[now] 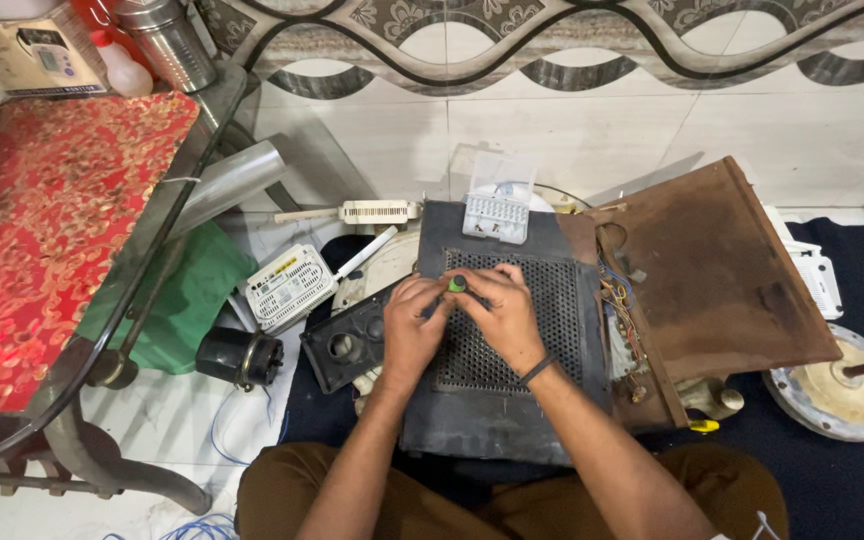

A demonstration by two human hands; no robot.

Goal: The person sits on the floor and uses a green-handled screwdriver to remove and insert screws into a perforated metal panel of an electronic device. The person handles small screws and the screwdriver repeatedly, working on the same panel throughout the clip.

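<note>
A dark metal appliance casing (pixel 542 400) with a perforated grille lies flat in front of me. Both hands rest on the grille near its top. My left hand (pixel 410 325) and my right hand (pixel 500 312) meet around a small tool with a green-topped handle (pixel 457 284), held upright against the grille. A dark band circles my right wrist. A rusty brown panel (pixel 712 270) leans open at the casing's right side, with coloured wires (pixel 617 290) showing along the gap.
A clear plastic parts box (pixel 497 205) sits on the casing's far edge. Left of it lie two white routers (pixel 287 285), a black panel with round holes (pixel 344 345) and a small motor (pixel 237 355). A glass table with red cloth (pixel 42 220) stands left. A round disc (pixel 837 385) lies right.
</note>
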